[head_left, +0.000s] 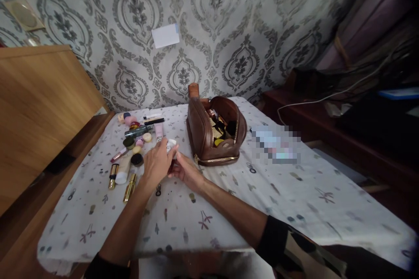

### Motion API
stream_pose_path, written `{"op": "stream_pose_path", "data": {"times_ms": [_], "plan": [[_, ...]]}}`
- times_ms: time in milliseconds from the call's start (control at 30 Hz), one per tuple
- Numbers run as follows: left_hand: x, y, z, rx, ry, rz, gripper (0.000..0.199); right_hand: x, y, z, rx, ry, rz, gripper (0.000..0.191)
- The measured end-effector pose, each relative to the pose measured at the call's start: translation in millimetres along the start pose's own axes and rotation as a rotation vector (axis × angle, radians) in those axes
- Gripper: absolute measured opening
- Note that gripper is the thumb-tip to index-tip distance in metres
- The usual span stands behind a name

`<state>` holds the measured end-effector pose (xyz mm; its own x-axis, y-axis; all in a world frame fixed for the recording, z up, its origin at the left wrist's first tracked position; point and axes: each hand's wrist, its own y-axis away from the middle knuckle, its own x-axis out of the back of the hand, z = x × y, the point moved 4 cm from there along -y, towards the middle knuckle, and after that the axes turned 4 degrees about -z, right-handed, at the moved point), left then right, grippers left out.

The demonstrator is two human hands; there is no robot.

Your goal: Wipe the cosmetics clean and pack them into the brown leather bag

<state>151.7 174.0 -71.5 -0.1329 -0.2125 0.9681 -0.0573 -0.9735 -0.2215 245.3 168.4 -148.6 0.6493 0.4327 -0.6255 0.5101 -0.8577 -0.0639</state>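
My left hand (156, 162) and my right hand (188, 172) meet over the table, left of the brown bag. Between their fingers is a small white round item (171, 144), mostly covered, so its kind does not show. Both hands are closed around it. Just beyond my left hand stands a pale pink tube (159, 130). A black-lidded jar (137, 159), a cream tube with a white cap (123, 171) and a gold lipstick tube (130, 188) lie to its left. The brown leather toiletry bag (200, 136) gapes open, with several cosmetics inside.
More cosmetics cluster at the table's left, among them a dark cylinder (139, 131) and a gold-and-black tube (113, 176). A blurred flat object (275, 144) lies right of the bag. A wooden cabinet (42, 117) borders the left side; a white cable (314, 102) runs at right.
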Motion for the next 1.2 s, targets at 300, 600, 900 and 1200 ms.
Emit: {"op": "stream_pose_path", "data": {"times_ms": [300,600,900,1200], "plan": [[-17.8,-8.1,-34.5,-0.029,0.653,0.108,0.037,-0.4,1.6,1.9,-0.002,0.066,-0.028,0.061],[-38.7,-5.0,-25.5,-0.077,1.252,-0.089,0.042,4.4,1.0,-7.8,0.101,-0.095,0.047,0.052],[-35.3,4.3,-17.8,-0.163,1.189,-0.050,0.044,7.0,-3.8,-7.0,0.122,-0.132,0.067,0.046],[-36.2,13.2,-11.8,-0.181,0.433,0.186,0.031,7.3,-0.4,-9.0,0.102,-0.041,0.156,0.042]]}}
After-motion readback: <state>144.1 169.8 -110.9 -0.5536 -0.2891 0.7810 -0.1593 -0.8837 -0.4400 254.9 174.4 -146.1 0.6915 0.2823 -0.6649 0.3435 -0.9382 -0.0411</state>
